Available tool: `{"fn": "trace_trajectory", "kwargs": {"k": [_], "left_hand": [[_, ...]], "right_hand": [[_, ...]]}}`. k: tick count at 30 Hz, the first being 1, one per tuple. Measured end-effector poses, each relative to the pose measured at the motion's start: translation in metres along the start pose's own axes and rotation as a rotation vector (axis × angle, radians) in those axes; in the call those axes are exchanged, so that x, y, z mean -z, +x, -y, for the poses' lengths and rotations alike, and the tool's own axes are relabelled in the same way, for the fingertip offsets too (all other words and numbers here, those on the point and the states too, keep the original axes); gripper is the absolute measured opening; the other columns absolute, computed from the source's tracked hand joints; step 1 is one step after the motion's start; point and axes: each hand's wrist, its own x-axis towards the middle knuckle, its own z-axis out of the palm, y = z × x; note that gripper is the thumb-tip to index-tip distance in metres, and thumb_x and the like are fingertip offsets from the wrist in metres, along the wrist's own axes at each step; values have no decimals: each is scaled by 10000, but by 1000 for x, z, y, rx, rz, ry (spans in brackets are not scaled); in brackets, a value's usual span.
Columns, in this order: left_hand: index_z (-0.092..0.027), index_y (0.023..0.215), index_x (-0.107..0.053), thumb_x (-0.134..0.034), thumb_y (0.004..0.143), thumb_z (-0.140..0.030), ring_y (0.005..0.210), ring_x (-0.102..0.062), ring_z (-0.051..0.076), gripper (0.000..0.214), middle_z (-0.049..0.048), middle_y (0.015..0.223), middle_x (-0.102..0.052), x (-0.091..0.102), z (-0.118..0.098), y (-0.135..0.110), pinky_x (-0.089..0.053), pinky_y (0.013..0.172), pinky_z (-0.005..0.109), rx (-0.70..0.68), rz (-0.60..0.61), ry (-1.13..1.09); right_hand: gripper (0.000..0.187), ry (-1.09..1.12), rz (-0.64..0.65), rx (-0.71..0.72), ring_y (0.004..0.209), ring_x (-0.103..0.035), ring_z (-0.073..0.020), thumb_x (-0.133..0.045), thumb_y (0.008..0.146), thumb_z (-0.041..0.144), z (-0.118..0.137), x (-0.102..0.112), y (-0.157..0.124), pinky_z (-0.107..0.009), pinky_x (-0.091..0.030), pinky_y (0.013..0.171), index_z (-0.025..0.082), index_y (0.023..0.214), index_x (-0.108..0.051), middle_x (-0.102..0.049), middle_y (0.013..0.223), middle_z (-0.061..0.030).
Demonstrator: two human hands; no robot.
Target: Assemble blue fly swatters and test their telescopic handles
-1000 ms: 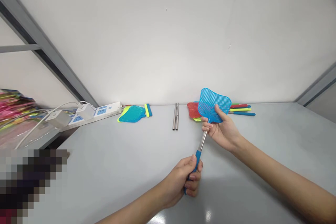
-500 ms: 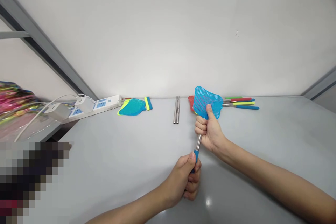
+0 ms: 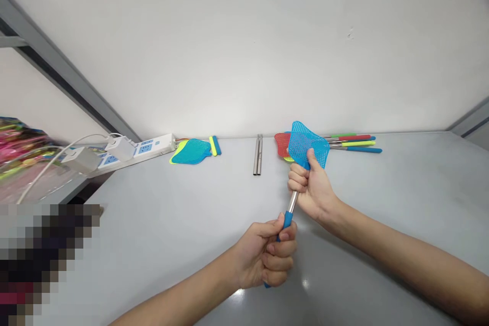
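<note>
A blue fly swatter (image 3: 301, 138) with a metal rod and blue grip is held between my hands, tilted up and to the right. My left hand (image 3: 269, 254) is wrapped round its blue grip. My right hand (image 3: 311, 183) closes round the rod just below the mesh head, thumb pressed against the base of the head. Behind it on the table lie several fly swatters (image 3: 281, 143) with red, yellow, green and blue handles. Two metal rods (image 3: 257, 155) lie side by side to the left of my right hand.
Loose blue and yellow swatter heads (image 3: 192, 152) lie farther left, beside yellow and blue grips (image 3: 215, 145). A white power strip (image 3: 155, 147) with plugged-in adapters and cables sits at the left edge. Colourful packaged items (image 3: 23, 155) are beyond it. A wall (image 3: 244, 51) closes the back of the grey table (image 3: 171, 204).
The swatter and both hands have shifted slightly right in view. My left hand has turned, its fingers now showing more, and the lower end of the blue grip has come into sight.
</note>
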Motion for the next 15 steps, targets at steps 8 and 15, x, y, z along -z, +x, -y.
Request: {"fn": "trace_trajectory", "kwargs": {"k": [8, 15], "left_hand": [[-179, 735, -437, -282, 823, -461, 364, -203, 43, 333, -67, 529, -288, -1, -8, 7, -161, 354, 187, -265, -408, 662], [-179, 612, -353, -233, 845, -418, 534, -303, 92, 354, -45, 547, -327, -5, -10, 4, -234, 516, 234, -593, -857, 1416]], "right_hand": [[396, -57, 143, 5, 362, -221, -46, -455, 769, 460, 16, -11, -3, -164, -281, 319, 173, 523, -338, -250, 475, 66], [405, -156, 234, 25, 382, -231, -54, -452, 755, 496, 14, -18, -9, -188, -302, 380, 167, 529, -391, -258, 476, 63]]}}
